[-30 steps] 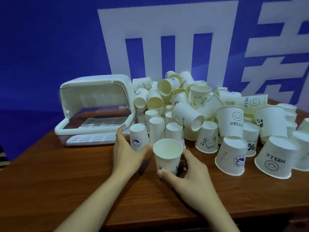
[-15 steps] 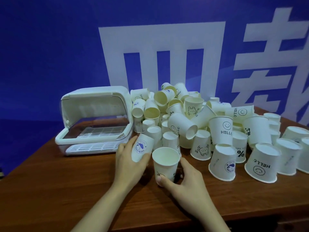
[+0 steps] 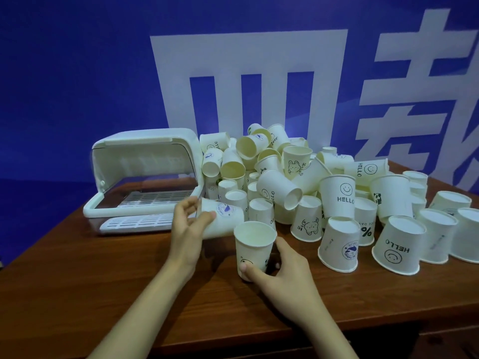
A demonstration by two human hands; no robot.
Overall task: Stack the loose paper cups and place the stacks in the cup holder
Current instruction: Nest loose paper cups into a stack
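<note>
Cups — fingers (image 3: 207, 216) curl round one (image 3: 223, 218), right hand (image 3: 282, 270) another (image 3: 254, 244).

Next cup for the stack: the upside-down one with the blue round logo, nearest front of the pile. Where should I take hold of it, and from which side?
Grip the upside-down blue-logo cup round its narrow closed base, which faces up, coming from above. It leans slightly, and its near and left sides look free, while other cups crowd its right and back. The table hides its mouth, so no rim grip.

left hand (image 3: 187, 230) | logo cup (image 3: 220, 218) — lifted off table (image 3: 77, 294), tipped sideways — was upside down
</note>
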